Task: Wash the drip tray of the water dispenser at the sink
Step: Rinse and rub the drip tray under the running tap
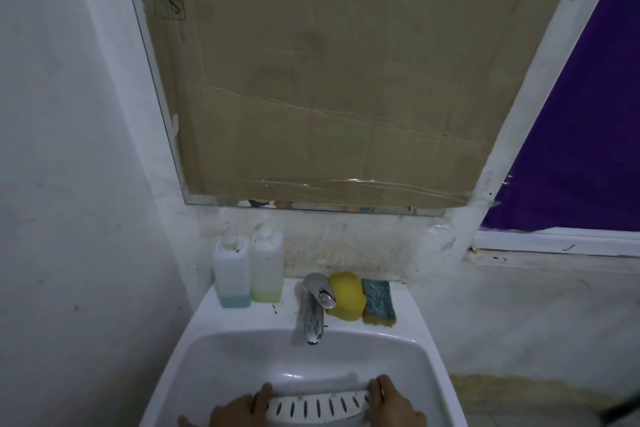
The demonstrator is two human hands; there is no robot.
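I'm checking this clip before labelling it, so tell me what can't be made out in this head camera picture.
- White slotted plastic drip tray: near side cut off by the bottom edge; ends covered by the left hand and right hand.
- White ceramic sink: drain hidden behind the tray.
- Chrome tap: no running water visible; dim, soft picture.
- Mirror: covered by brown cardboard.

The light was dim, flat and bluish, the whole view soft. Glare streaked the tape above the tap (313, 308). Straight edges bowed outward far from the tap.
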